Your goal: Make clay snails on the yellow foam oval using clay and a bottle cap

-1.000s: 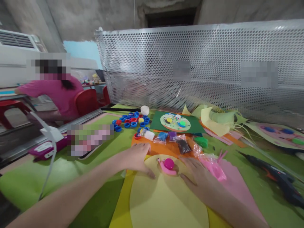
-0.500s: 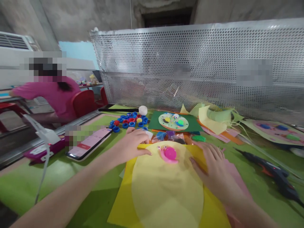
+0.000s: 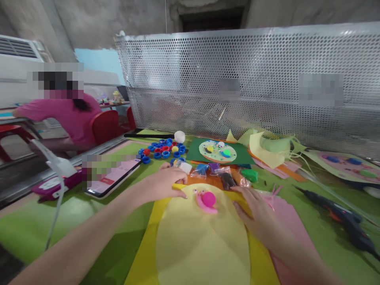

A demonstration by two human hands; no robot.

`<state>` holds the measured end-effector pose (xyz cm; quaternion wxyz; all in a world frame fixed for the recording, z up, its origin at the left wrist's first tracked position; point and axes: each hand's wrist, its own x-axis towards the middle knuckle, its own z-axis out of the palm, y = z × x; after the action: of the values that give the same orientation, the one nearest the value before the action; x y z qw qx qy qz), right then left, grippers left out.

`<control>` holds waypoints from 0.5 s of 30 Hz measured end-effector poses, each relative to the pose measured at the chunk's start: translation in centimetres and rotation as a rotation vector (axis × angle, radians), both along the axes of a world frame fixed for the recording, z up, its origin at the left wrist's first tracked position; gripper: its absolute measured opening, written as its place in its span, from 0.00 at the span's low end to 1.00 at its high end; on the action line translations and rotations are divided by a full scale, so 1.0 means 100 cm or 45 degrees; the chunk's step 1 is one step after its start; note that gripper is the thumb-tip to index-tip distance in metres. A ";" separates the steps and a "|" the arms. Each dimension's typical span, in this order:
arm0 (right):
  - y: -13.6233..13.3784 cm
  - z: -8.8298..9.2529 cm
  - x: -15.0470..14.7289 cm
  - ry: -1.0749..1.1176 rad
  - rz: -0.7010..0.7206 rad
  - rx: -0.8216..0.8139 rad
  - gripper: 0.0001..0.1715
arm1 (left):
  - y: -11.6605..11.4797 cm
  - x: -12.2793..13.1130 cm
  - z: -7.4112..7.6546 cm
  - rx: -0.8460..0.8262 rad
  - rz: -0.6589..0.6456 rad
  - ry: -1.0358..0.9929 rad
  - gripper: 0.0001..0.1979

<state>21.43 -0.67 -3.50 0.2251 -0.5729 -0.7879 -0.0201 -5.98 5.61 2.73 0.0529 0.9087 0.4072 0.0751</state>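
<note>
In front of me is a yellow craft sheet [image 3: 142,249] with a large pale yellow oval [image 3: 202,241] on it. Near the oval's top sits a pink snail [image 3: 207,201] with a round bright pink shell and small googly eyes. My left hand [image 3: 166,183] grips the sheet's far left corner, thumb on top and fingers over the far edge. At the far right corner, my right hand [image 3: 252,206] holds the sheet the same way. Just beyond the far edge lie small bags of coloured clay [image 3: 227,178]; the fingers' undersides are hidden.
Bottle caps [image 3: 162,149] in blue and red lie at the back left, near a phone [image 3: 114,178]. A glue gun [image 3: 338,213] rests at right, pink sheets [image 3: 293,233] under my right arm. Behind stand a decorated green card [image 3: 194,152] and a perforated metal panel [image 3: 252,67].
Both hands have drawn the yellow sheet slightly toward me and to the left, the snail with it. More of the clay bags and the pink sheets now shows.
</note>
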 end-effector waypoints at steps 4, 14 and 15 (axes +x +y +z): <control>0.001 0.002 -0.001 -0.032 -0.016 -0.135 0.16 | 0.012 -0.006 -0.006 0.099 0.145 0.030 0.15; 0.001 0.005 0.000 -0.044 -0.101 -0.157 0.13 | 0.042 -0.010 -0.046 0.340 0.321 0.031 0.27; 0.001 0.004 0.000 -0.043 -0.085 -0.158 0.12 | 0.044 -0.009 -0.049 0.340 0.310 0.041 0.28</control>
<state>21.39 -0.57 -3.13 0.1751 -0.6111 -0.7718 0.0117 -6.85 9.97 -2.21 -0.0841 0.8527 0.5014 0.1197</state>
